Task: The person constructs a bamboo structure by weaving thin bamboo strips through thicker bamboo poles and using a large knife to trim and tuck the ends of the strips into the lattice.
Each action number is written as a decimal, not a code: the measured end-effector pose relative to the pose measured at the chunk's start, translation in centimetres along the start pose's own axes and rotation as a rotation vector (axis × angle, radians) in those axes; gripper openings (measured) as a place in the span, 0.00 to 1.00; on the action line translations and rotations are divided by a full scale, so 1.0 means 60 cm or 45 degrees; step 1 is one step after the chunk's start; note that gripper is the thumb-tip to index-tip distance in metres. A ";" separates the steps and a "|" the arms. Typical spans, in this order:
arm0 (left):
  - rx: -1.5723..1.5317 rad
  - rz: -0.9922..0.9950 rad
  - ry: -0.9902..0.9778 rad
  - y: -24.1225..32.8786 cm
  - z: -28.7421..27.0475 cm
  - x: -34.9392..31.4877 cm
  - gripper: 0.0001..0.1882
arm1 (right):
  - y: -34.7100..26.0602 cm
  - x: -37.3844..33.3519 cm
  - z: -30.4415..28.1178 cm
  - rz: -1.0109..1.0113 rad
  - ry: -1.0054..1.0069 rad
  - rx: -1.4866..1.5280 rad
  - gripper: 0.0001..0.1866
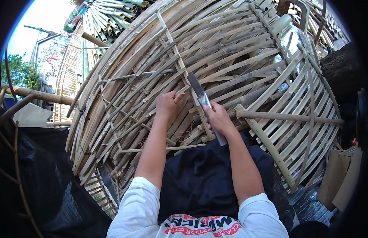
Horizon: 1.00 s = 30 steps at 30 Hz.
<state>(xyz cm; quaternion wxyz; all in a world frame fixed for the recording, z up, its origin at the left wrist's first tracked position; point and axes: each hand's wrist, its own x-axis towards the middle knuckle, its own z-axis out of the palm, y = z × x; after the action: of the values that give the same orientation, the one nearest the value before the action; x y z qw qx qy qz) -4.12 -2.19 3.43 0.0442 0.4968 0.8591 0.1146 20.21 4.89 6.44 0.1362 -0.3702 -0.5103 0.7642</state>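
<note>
Knife [202, 104] at the bamboo basket [231, 59]
Right hand [218, 117] grip closed around its handle; left hand [167, 104] fingers pinch a slat.

An open-air bamboo craft yard: a large woven bamboo frame [215, 79] fills the view, cut bamboo poles [112, 16] are stacked at the top left corner, under open sky [41, 16] beside green foliage [19, 73] and black tarpaulin [45, 174].

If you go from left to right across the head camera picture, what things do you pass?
Black plastic sheet → left hand on the bamboo slats → knife → right hand gripping it → round bamboo pole → brown cardboard pieces.
</note>
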 end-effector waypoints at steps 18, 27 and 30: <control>-0.085 0.147 -0.222 -0.020 -0.007 0.021 0.24 | 0.025 0.032 -0.008 0.370 0.001 -0.006 0.29; -0.040 0.149 -0.172 -0.029 0.006 0.024 0.20 | 0.031 0.040 -0.013 0.489 -0.094 0.109 0.31; -0.058 0.138 -0.173 -0.025 0.002 0.022 0.20 | 0.036 0.043 -0.012 0.549 -0.131 0.180 0.32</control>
<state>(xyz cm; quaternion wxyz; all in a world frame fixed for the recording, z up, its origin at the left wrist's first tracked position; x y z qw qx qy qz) -6.05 -1.75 3.01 0.1074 0.5481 0.8232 0.1022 19.29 5.94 3.30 -0.0308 -0.4208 -0.3708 0.8273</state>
